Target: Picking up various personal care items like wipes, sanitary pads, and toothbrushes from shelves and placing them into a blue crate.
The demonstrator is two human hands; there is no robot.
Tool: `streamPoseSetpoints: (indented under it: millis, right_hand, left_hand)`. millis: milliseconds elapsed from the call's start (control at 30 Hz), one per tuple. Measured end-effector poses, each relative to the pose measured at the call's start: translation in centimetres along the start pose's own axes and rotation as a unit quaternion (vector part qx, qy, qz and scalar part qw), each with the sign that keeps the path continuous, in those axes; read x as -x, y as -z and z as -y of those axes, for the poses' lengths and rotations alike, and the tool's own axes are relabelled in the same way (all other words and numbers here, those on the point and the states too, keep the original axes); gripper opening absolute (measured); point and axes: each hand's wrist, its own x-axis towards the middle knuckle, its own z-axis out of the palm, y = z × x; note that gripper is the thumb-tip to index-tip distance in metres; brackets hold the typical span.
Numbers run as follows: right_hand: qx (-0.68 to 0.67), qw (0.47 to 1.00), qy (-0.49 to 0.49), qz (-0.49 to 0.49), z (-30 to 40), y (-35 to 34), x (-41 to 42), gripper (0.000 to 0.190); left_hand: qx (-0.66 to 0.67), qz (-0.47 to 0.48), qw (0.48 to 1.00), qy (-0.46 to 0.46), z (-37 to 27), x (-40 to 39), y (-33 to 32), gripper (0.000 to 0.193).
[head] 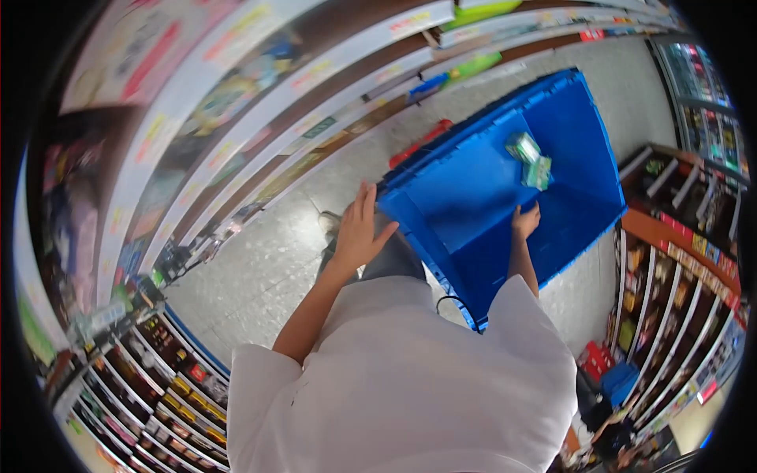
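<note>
A large blue plastic tote stands tilted across the view in front of me. Inside it are two small green-and-white cartons, touching or nearly so. I cannot tell whether they rest on the tote's wall or are in the air. Just below them my right hand reaches into the tote, thumb and fingers slightly apart, with nothing visible in it. My left hand is spread flat beside the tote's near left corner. Whether its fingertips touch the rim is unclear. It holds nothing.
Store shelves with packaged goods run along the upper left. More stocked racks stand at lower left and right. A red object lies on the floor behind the tote. Red and blue containers sit at lower right.
</note>
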Motion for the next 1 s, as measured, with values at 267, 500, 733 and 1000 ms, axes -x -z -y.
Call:
streamPoseSetpoints:
  millis: [267, 500, 733, 1000]
  right_hand:
    - [0.066, 0.992, 0.09, 0.059, 3.1, -2.5, -9.6, 0.087]
    - [0.149, 0.971, 0.114, 0.145, 7.3, -6.5, -15.1, 0.1]
    - [-0.08, 0.981, -0.035, 0.173, 10.0, -4.2, -11.1, 0.067]
    - [-0.631, 0.751, -0.147, 0.129, 21.0, 13.3, 1.4, 0.046]
  left_hand:
    - [-0.039, 0.046, 0.996, 0.059, -1.2, -1.8, -1.0, 0.077]
    - [-0.024, 0.062, 0.994, 0.085, -1.3, -2.0, -0.9, 0.077]
    - [-0.004, 0.059, 0.995, 0.079, -1.8, -2.2, -0.6, 0.073]
    - [-0.041, -0.022, 0.999, 0.016, -3.0, -2.0, 2.8, 0.062]
